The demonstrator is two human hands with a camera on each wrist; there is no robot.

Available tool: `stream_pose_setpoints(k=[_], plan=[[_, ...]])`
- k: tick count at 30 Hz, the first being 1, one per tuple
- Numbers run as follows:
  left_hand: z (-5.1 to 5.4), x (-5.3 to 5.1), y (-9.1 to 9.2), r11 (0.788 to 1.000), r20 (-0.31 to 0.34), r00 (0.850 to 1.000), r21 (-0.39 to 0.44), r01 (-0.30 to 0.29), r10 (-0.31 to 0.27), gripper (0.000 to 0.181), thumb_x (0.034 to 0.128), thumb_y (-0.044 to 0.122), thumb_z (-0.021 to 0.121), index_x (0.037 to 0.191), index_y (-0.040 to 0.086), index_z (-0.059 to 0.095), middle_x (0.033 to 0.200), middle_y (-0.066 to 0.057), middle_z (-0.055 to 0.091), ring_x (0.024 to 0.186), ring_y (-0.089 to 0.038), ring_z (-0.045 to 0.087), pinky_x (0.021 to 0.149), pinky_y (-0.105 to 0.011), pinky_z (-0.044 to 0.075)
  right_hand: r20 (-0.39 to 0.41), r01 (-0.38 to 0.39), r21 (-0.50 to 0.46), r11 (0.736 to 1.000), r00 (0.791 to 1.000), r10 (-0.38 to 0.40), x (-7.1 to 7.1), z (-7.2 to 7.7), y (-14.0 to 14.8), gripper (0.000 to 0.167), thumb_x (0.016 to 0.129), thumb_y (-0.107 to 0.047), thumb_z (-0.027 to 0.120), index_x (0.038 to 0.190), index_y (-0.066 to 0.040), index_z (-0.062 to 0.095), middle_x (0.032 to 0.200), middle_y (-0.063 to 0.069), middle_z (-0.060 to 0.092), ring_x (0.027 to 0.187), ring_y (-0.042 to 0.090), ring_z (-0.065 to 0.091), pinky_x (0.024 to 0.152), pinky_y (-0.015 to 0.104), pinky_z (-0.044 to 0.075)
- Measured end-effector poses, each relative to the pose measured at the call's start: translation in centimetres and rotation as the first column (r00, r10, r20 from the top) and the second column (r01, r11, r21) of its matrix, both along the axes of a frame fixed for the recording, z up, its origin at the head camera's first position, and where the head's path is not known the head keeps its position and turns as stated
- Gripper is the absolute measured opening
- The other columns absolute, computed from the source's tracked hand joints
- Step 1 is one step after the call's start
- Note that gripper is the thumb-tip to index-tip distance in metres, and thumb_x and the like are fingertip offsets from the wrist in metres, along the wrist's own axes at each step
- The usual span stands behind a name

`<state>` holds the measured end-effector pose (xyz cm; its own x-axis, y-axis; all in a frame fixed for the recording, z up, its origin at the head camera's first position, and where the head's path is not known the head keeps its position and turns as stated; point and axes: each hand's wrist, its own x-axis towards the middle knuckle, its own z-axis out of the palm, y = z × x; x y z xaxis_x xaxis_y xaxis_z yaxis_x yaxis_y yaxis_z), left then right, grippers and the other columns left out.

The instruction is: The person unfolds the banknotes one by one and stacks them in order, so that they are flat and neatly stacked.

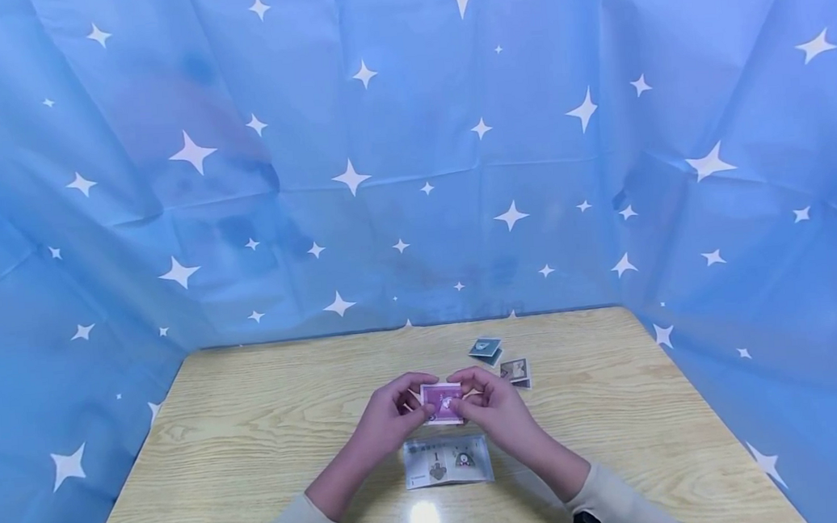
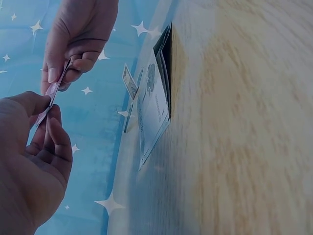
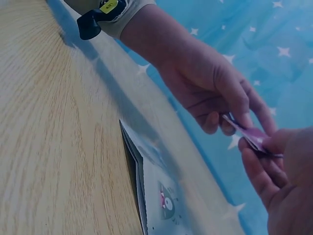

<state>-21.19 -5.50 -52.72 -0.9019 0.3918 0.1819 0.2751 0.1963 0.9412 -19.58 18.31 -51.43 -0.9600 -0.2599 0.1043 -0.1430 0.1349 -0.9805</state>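
Note:
A folded purple play banknote (image 1: 443,403) is held up between both hands over the middle of the table. My left hand (image 1: 394,407) pinches its left end between thumb and fingers. On the other end, my right hand (image 1: 492,398) does the same. The left wrist view shows the note (image 2: 51,93) edge-on as a thin folded layer between the two thumbs. Below the hands lies a creased grey-white play banknote (image 1: 447,461) with a figure 1 and a cartoon picture. Its fold stands a little off the wood, and several layers show at its edge in the right wrist view.
Beyond the right hand, a folded dark teal banknote (image 1: 485,348) and a folded brownish banknote (image 1: 517,370) rest on the wooden table (image 1: 277,433). A blue curtain with white stars (image 1: 415,213) hangs along the table's back and sides.

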Motion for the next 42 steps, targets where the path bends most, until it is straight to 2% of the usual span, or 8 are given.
stream_pose_setpoints(k=[4, 8, 20, 27, 29, 31, 36, 42], plan=[[0.0, 0.0, 0.0, 1.0, 0.014, 1.0, 0.006, -0.004, 0.004, 0.039, 0.0994, 0.007, 0.082, 0.137, 0.016, 0.074, 0.093, -0.004, 0.067, 0.077, -0.016, 0.064, 0.064, -0.024, 0.054, 0.007, 0.003, 0.004, 1.0, 1.0, -0.003, 0.0, 0.0, 0.0, 0.034, 0.1, 0.003, 0.075, 0.133, 0.003, 0.068, 0.105, 0.014, 0.07, 0.078, 0.026, 0.076, 0.074, 0.036, 0.066], [0.2, 0.1, 0.1, 1.0, 0.021, 1.0, 0.013, -0.009, 0.009, 0.037, 0.099, 0.007, 0.082, 0.134, 0.016, 0.075, 0.091, -0.004, 0.066, 0.076, -0.015, 0.063, 0.063, -0.024, 0.054, 0.016, 0.008, 0.003, 1.0, 1.0, -0.008, 0.0, -0.1, 0.0, 0.033, 0.1, 0.003, 0.076, 0.133, 0.001, 0.069, 0.105, 0.014, 0.069, 0.075, 0.023, 0.075, 0.072, 0.033, 0.065], [0.4, -0.2, 0.5, 0.998, 0.054, 0.997, 0.032, -0.054, 0.052, 0.016, 0.0973, 0.008, 0.084, 0.105, 0.012, 0.07, 0.087, -0.003, 0.06, 0.076, -0.015, 0.055, 0.062, -0.023, 0.048, 0.003, -0.015, 0.022, 1.0, 1.0, 0.015, 0.1, -0.1, -0.3, 0.035, 0.1, -0.001, 0.078, 0.134, -0.002, 0.07, 0.11, 0.019, 0.071, 0.081, 0.032, 0.078, 0.077, 0.037, 0.066], [0.4, -0.1, 0.4, 0.998, 0.073, 0.997, 0.047, -0.043, 0.04, 0.009, 0.1039, 0.018, 0.079, 0.106, 0.01, 0.075, 0.085, -0.001, 0.064, 0.073, -0.012, 0.055, 0.061, -0.023, 0.048, 0.018, -0.001, 0.046, 0.999, 1.0, 0.0, 0.2, 0.3, -0.3, 0.036, 0.1, 0.0, 0.078, 0.134, -0.01, 0.071, 0.111, 0.014, 0.071, 0.083, 0.044, 0.075, 0.077, 0.042, 0.067], [0.5, 0.0, 0.4, 0.997, 0.08, 0.996, 0.059, -0.04, 0.035, 0.011, 0.1055, 0.02, 0.078, 0.107, 0.01, 0.076, 0.084, -0.001, 0.065, 0.073, -0.012, 0.055, 0.061, -0.023, 0.048, 0.001, -0.006, 0.068, 0.998, 1.0, 0.006, 0.2, 0.4, -0.3, 0.037, 0.1, -0.001, 0.078, 0.135, -0.012, 0.072, 0.112, 0.013, 0.071, 0.081, 0.042, 0.074, 0.076, 0.043, 0.067], [0.5, 0.0, 0.4, 0.997, 0.086, 0.996, 0.067, -0.037, 0.031, 0.011, 0.1065, 0.021, 0.077, 0.107, 0.009, 0.077, 0.083, -0.001, 0.065, 0.073, -0.012, 0.056, 0.062, -0.023, 0.049, -0.029, -0.024, 0.097, 0.995, 0.999, 0.027, 0.1, 0.4, -0.2, 0.037, 0.1, -0.003, 0.079, 0.135, -0.012, 0.072, 0.11, 0.012, 0.071, 0.077, 0.038, 0.073, 0.073, 0.042, 0.066], [0.6, 0.0, 0.4, 0.997, 0.096, 0.995, 0.079, -0.02, 0.012, 0.011, 0.1078, 0.019, 0.075, 0.108, 0.008, 0.077, 0.083, -0.001, 0.067, 0.071, -0.011, 0.057, 0.063, -0.027, 0.053, -0.098, -0.114, 0.139, 0.984, 0.987, 0.129, -0.2, 0.8, 0.1, 0.029, 0.101, -0.005, 0.079, 0.128, -0.007, 0.071, 0.091, 0.011, 0.073, 0.071, 0.032, 0.07, 0.066, 0.034, 0.062], [0.8, 0.1, 0.5, 0.996, 0.114, 0.994, 0.09, -0.01, 0.0, 0.014, 0.1091, 0.021, 0.073, 0.108, 0.007, 0.075, 0.091, -0.002, 0.073, 0.073, -0.012, 0.064, 0.07, -0.035, 0.06, -0.092, -0.184, 0.154, 0.971, 0.976, 0.2, -0.5, 1.4, 0.5, 0.017, 0.101, -0.008, 0.08, 0.117, -0.007, 0.071, 0.087, 0.009, 0.076, 0.078, 0.032, 0.074, 0.071, 0.038, 0.065]])
